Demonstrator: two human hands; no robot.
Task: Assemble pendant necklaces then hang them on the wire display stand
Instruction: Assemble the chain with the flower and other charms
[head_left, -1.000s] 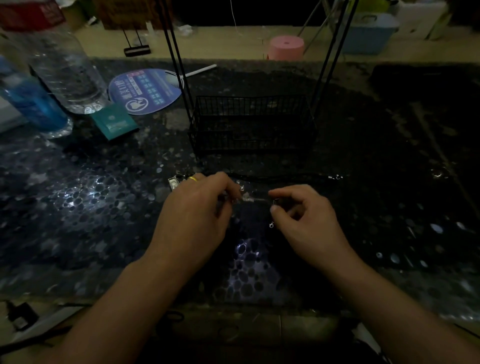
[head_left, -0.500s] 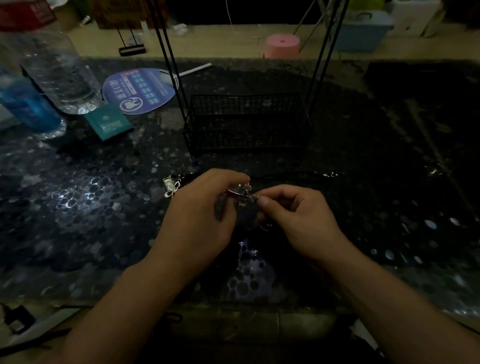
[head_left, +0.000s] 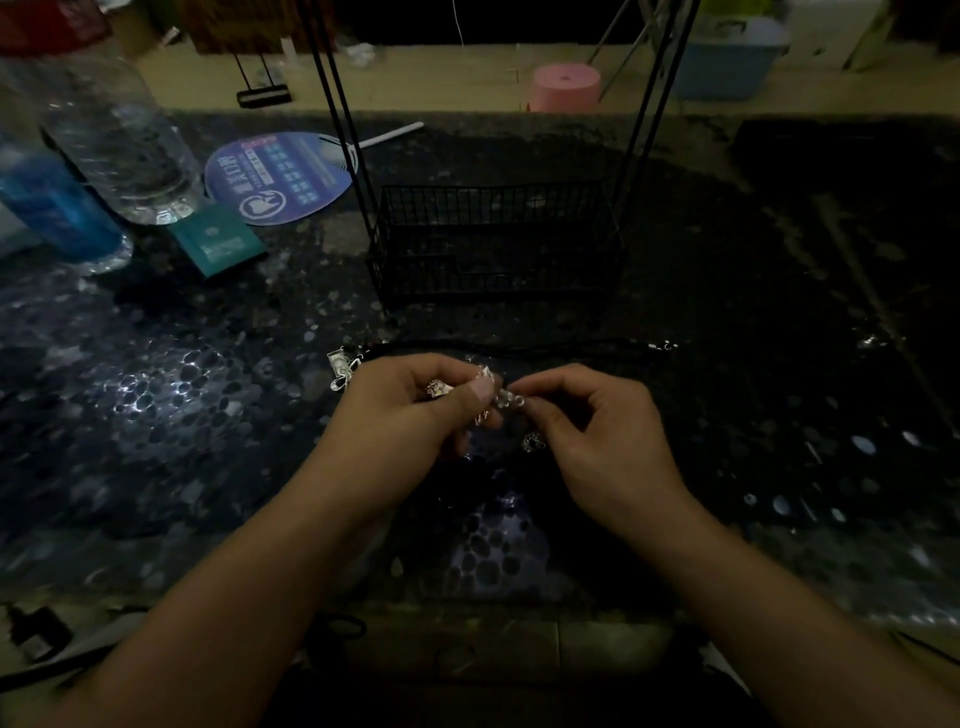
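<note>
Pinching a small silver sparkly pendant (head_left: 485, 397) at mid-frame, the left hand (head_left: 410, 415) and right hand (head_left: 597, 431) meet fingertip to fingertip; the thin black necklace cord (head_left: 545, 345) stretches left-right on the table just beyond them, below the black wire display stand (head_left: 493, 244).

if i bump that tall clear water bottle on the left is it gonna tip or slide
The clear water bottle stands upright and looks tall for its base, so a knock high up would probably tip it. It seems to hold water, which should steady it against a light nudge. The glossy table may let it slide if pushed low.
</note>
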